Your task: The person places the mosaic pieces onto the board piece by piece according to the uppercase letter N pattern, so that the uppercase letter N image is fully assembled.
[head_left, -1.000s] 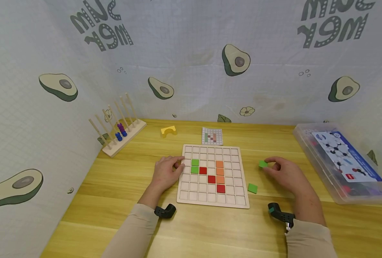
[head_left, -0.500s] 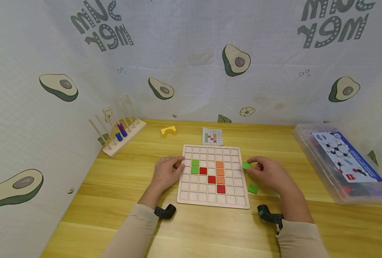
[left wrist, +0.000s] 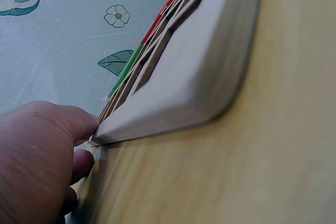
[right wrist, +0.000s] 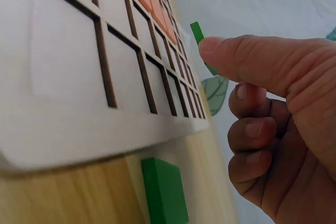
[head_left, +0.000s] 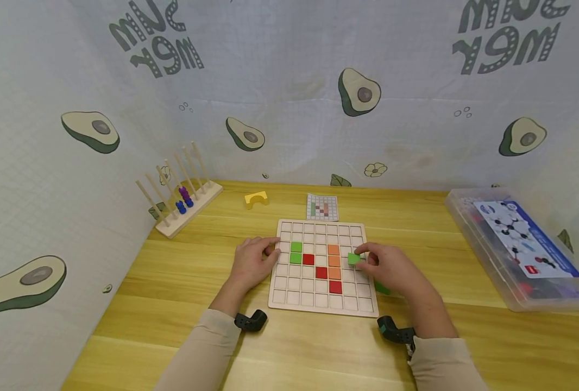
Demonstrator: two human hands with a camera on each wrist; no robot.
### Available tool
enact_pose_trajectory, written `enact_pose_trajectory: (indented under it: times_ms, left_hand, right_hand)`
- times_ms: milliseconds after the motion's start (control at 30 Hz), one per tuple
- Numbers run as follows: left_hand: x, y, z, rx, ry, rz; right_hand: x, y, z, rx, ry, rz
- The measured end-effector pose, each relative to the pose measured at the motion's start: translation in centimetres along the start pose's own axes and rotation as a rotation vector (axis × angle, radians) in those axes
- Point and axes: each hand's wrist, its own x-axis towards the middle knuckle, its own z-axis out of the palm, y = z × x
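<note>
A wooden grid board [head_left: 314, 304] lies flat on the table, with two green tiles [head_left: 296, 252], three orange tiles [head_left: 333, 262] and three red tiles [head_left: 321, 273] in its squares. My left hand [head_left: 252, 262] rests at the board's left edge, index finger and thumb touching the rim. My right hand [head_left: 389, 266] pinches a green tile [head_left: 353, 259] between thumb and index finger, above the right columns of the board. In the right wrist view this tile is tilted on edge, clear of the board. Another green tile [right wrist: 164, 190] lies on the table beside the board, partly hidden by my right hand in the head view.
A small pattern card [head_left: 322, 207] lies behind the board, with a yellow arch block [head_left: 256, 199] to its left. At the back left stands a peg rack [head_left: 189, 212] with blue and purple pieces. A clear plastic box [head_left: 524, 250] is on the right.
My right hand has moved left with the green tile, from the table beside the board to over its right columns. My left hand stays where it was.
</note>
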Motion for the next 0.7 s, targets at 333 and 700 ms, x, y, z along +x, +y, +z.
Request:
enact_pose_trajectory:
  times_ms: [333,700]
  left_hand:
    - [0.0,0.0,0.0,-0.008,0.002,0.007]
    - [-0.1,0.1,-0.1,-0.007,-0.003,0.004]
  right_hand:
    - [0.3,-1.3,1.6,0.011,-0.041,-0.04]
    - [0.7,-3.1,3.1,0.006,-0.03,-0.16]
